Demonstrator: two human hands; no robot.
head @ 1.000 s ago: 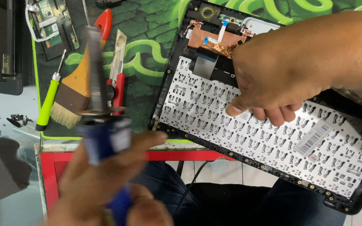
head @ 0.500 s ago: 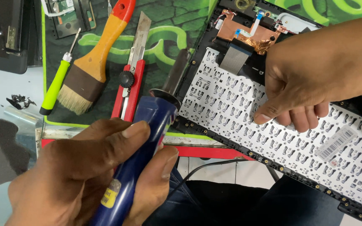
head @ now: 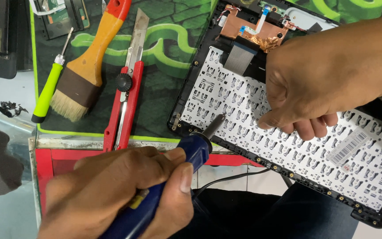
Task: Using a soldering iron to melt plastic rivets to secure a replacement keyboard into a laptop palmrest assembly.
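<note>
The left hand (head: 124, 194) is closed round the blue handle of a soldering iron (head: 186, 155), thumb along the barrel, and the dark tip touches the white keyboard back (head: 253, 132) near its lower left edge. The right hand (head: 319, 79) lies on that plate with fingers curled and fingertips pressed to it, holding nothing – just steadying the panel. The keyboard sits in a black laptop shell (head: 186, 106) that overhangs the desk (head: 89, 144) edge, half on the green mat (head: 164, 57). Copper foil (head: 253, 31) and a grey ribbon cable (head: 239, 57) lie at the top of the shell.

To do this well, I judge the tip should meet only the small plastic rivet it is aimed at, kept upright and brief – the cable and the fingertips are both near. The pressing hand should stay clear of the heated spot.

On the mat, well apart to the left: a red utility knife (head: 127, 93), a brush (head: 85, 66) and a green screwdriver (head: 47, 88).
</note>
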